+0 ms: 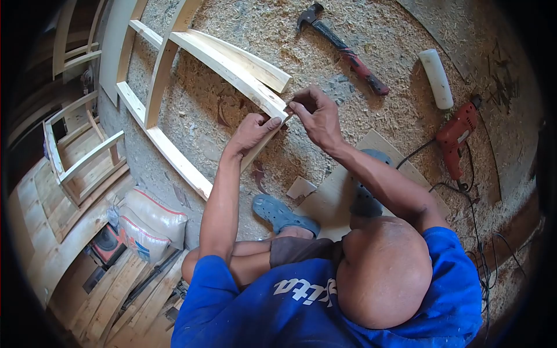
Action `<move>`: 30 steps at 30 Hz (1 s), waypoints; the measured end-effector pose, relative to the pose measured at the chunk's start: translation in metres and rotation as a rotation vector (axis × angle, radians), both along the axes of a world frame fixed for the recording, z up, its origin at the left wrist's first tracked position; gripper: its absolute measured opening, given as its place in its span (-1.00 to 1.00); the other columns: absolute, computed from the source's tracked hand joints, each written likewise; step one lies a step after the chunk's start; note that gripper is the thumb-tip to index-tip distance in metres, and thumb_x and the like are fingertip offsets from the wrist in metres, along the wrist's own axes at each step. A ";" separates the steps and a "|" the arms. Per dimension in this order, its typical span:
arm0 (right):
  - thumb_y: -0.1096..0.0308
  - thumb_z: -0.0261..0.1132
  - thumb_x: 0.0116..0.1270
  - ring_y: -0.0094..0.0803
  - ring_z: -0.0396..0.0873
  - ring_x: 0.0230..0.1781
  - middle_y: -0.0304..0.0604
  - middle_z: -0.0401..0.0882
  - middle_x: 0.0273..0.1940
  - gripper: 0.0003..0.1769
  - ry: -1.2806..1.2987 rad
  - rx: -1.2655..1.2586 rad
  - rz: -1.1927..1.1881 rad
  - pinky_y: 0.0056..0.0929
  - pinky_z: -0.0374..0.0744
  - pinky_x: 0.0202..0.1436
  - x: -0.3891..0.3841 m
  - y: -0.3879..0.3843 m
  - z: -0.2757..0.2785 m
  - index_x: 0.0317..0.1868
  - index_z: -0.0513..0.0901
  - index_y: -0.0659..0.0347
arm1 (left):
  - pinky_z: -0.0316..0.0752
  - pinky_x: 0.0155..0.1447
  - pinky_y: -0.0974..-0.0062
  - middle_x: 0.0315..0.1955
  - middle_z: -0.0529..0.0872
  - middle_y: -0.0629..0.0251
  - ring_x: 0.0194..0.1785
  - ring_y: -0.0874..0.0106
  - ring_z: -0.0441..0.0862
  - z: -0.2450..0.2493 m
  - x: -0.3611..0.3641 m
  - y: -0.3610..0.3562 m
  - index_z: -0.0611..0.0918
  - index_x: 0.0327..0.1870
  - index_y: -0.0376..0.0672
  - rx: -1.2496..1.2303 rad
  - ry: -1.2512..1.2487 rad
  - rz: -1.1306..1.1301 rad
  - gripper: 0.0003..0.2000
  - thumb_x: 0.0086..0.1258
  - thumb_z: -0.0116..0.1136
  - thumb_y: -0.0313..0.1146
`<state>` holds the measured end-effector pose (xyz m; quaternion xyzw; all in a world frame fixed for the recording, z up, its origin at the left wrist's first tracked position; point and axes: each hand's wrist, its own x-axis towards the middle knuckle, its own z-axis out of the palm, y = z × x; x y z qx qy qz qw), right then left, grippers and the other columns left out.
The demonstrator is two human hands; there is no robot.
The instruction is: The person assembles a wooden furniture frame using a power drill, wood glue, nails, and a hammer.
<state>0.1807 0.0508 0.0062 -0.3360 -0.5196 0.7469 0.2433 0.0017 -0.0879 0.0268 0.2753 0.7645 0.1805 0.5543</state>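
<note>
In the head view, my left grip (pixel 253 133) is clamped on the corner end of a pale wooden frame (pixel 229 65), thumb on top. My right grip (pixel 319 116) is at that same corner, thumb and finger bent close to the wood; whether they pinch something small (it would be tiny) I cannot tell. From my two grips the frame's curved slats run forward and off to my left. Ahead of my right grip, well apart from it, a hammer (pixel 342 49) lies on the shaving-strewn floor (pixel 264 43). Farther to that grip's right are a white, rounded bar (pixel 436 79) and a red corded drill (pixel 457 136). Nearer my body than my left grip is a blue clog (pixel 283 214); farther left of that grip, filled sacks (pixel 154 214).
</note>
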 end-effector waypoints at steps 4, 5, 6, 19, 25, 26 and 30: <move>0.39 0.37 0.47 -0.44 0.74 -0.12 -0.10 0.79 -0.18 -0.82 0.064 -0.124 0.034 -0.41 0.68 -0.01 0.001 0.000 -0.011 -0.03 0.64 0.31 | 0.41 -0.36 0.38 -0.61 0.61 0.38 -0.45 0.55 0.51 -0.002 0.001 -0.001 0.75 -0.40 -0.32 0.018 -0.002 0.018 -0.27 0.38 0.25 0.39; 0.39 0.37 0.47 -0.44 0.74 -0.12 -0.10 0.79 -0.18 -0.82 0.065 -0.117 0.033 -0.41 0.68 -0.01 0.003 0.007 -0.015 -0.03 0.64 0.31 | 0.41 -0.36 0.38 -0.61 0.61 0.38 -0.45 0.55 0.51 -0.004 -0.001 0.001 0.75 -0.40 -0.32 0.025 0.000 0.017 -0.27 0.38 0.25 0.39; 0.36 0.38 0.47 -0.40 0.74 -0.08 -0.09 0.78 -0.12 -0.78 0.012 0.007 0.034 -0.40 0.69 0.00 0.007 0.015 -0.013 0.01 0.65 0.31 | 0.42 -0.35 0.38 -0.60 0.63 0.38 -0.45 0.55 0.53 -0.009 -0.003 -0.002 0.75 -0.41 -0.30 -0.003 0.006 0.011 -0.27 0.37 0.24 0.40; 0.38 0.29 0.47 -0.20 0.57 -0.14 0.01 0.53 -0.10 -0.30 -0.809 0.906 0.385 -0.20 0.63 -0.16 0.046 0.144 -0.029 0.57 0.28 0.11 | 0.49 -0.28 0.46 -0.55 0.73 0.38 -0.42 0.56 0.62 0.011 0.007 0.010 0.81 -0.37 -0.19 -0.010 -0.083 0.066 -0.35 0.39 0.24 0.37; 0.24 0.12 0.65 -0.48 0.51 -0.49 -0.23 0.50 -0.32 -0.46 -0.484 0.344 0.245 -0.44 0.53 -0.52 0.089 0.121 0.050 0.53 0.32 0.18 | 0.52 -0.23 0.44 -0.52 0.76 0.36 -0.40 0.56 0.65 0.015 0.010 0.011 0.82 -0.35 -0.20 0.024 -0.057 0.073 -0.36 0.41 0.24 0.35; 0.24 0.12 0.65 -0.48 0.51 -0.49 -0.23 0.50 -0.32 -0.46 -0.486 0.350 0.253 -0.44 0.53 -0.52 0.101 0.117 0.063 0.53 0.32 0.18 | 0.52 -0.23 0.44 -0.52 0.76 0.36 -0.40 0.56 0.65 0.013 0.010 0.010 0.82 -0.35 -0.20 0.028 -0.060 0.081 -0.36 0.41 0.24 0.35; 0.31 0.10 0.66 -0.70 0.40 -0.67 -0.36 0.45 -0.40 -0.37 -0.332 0.144 0.021 -0.65 0.42 -0.67 0.140 0.107 0.091 0.65 0.20 0.12 | 0.52 -0.23 0.42 -0.52 0.77 0.34 -0.40 0.55 0.66 0.016 0.010 0.011 0.82 -0.36 -0.21 0.020 -0.072 0.061 -0.35 0.40 0.24 0.35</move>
